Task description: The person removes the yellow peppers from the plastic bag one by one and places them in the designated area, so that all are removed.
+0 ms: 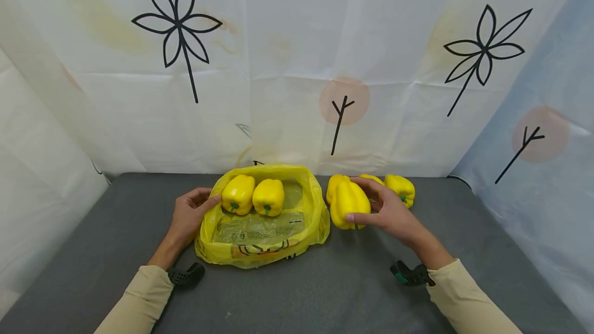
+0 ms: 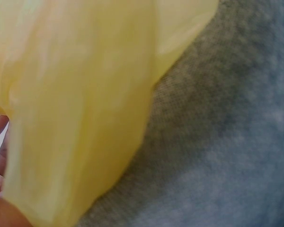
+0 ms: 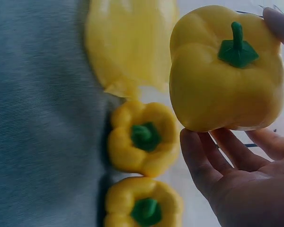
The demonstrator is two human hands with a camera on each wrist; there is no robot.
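Note:
A yellow plastic bag lies with its mouth spread wide, its rim rolled outward. Two yellow bell peppers, one on the left and one on the right, sit inside at its back left. My left hand pinches the bag's left rim between thumb and fingers; in the left wrist view the bag hides most of the fingers. To the bag's right, my right hand grips a yellow bell pepper above the table. The right wrist view shows that pepper between thumb and fingertips, green stem facing the camera.
Other yellow bell peppers stand at the table's back edge: one right of my right hand, others partly hidden behind that hand and the held pepper. The dark grey table meets a patterned white cloth at the back.

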